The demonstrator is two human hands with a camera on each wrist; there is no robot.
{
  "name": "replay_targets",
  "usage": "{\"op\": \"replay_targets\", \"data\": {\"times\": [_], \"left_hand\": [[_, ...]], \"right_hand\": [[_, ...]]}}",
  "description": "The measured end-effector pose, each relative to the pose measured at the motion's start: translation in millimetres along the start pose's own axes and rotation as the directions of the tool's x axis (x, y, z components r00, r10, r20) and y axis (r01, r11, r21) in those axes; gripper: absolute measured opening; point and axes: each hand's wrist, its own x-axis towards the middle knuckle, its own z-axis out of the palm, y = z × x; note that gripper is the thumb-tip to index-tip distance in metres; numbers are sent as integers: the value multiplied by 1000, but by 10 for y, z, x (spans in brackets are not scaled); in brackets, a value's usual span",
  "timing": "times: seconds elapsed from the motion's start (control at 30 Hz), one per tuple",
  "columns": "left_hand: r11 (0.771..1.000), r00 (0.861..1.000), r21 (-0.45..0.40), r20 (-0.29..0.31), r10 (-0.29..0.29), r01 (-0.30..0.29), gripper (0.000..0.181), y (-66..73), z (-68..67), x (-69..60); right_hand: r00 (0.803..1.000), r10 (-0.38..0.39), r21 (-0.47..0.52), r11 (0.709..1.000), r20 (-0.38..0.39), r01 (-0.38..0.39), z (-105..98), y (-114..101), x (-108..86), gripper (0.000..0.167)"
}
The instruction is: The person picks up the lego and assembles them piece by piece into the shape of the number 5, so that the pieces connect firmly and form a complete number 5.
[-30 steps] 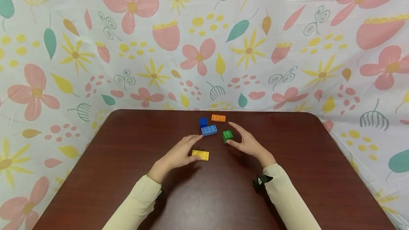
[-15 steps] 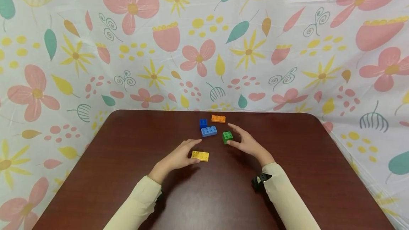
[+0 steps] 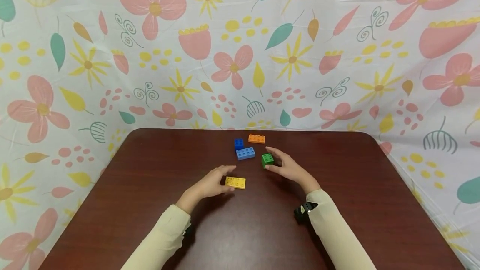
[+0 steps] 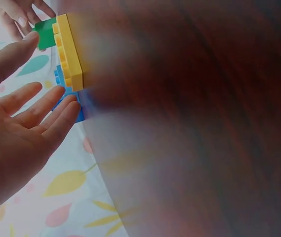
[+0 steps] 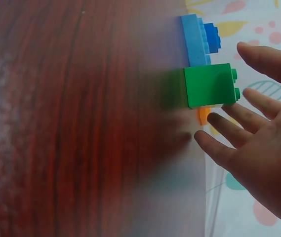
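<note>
A yellow toy building brick (image 3: pixel 235 183) lies flat on the table, its studs up. Around its left end my left hand (image 3: pixel 208 183) is spread, thumb and fingers apart; the left wrist view shows the loose fingers (image 4: pixel 56 116) not wrapped round it. To the right stands a taller green brick (image 3: pixel 267 160). My right hand (image 3: pixel 292 170) is beside it, with the thumb near its front side and the fingers (image 5: pixel 229 131) extended beyond it. Whether the thumb touches the green brick, I cannot tell.
Farther back, a light blue brick (image 3: pixel 245 153) sits in front of a dark blue brick (image 3: pixel 238 143). An orange brick (image 3: pixel 256 138) lies near the far edge of the dark wooden table (image 3: pixel 157 157). A flower-printed cloth (image 3: pixel 322 95) hangs behind.
My left hand has drawn slightly back toward me, its thumb coming off the view of the yellow brick's top. My right fingers have come slightly closer to the green brick. The bricks stay put.
</note>
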Motion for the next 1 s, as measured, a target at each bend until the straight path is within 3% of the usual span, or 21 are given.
{"op": "replay_targets", "data": {"times": [0.4, 0.63, 1.0], "left_hand": [[1000, 1000, 1, -13, 4, -4, 64, -57, 43, 34], [999, 999, 6, -24, -33, 33, 57, -40, 51, 44], [997, 999, 73, -42, -17, 20, 39, -18, 75, 41]], "right_hand": [[1000, 25, 7, 1000, 16, -25, 13, -15, 24, 63], [1000, 19, 0, 1000, 15, -19, 27, 37, 28, 55], [1000, -9, -10, 1000, -28, 8, 26, 56, 11, 40]]}}
